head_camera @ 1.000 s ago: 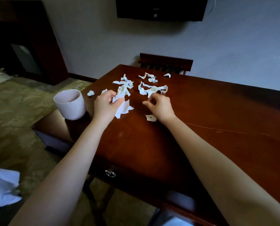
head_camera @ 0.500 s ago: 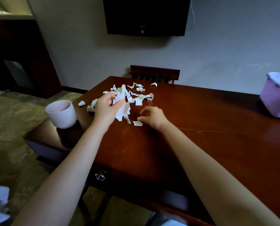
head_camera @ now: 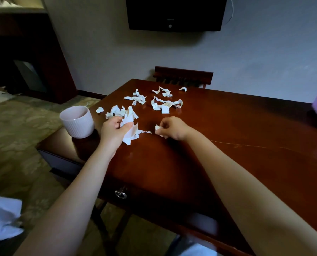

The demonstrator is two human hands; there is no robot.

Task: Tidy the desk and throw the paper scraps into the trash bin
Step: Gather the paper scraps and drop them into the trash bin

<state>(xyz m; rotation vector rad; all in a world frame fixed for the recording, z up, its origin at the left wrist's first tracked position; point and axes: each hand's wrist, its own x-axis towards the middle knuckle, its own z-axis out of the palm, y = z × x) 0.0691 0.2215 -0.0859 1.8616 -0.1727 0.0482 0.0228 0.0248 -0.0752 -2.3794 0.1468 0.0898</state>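
My left hand (head_camera: pixel 115 131), grip tight on a bunch of paper scraps (head_camera: pixel 131 134), my right hand (head_camera: pixel 173 128), grip pinching one small scrap (head_camera: pixel 157 128), more scraps (head_camera: pixel 163 105) on the tabletop (head_camera: pixel 228 130), white ribbed cup (head_camera: pixel 77 121) at the left

Setting was a hotel-type room; wall-mounted television (head_camera: pixel 174 13) hung above the wooden desk (head_camera: pixel 228 137); patterned carpet (head_camera: pixel 15 130) lay left of the desk.
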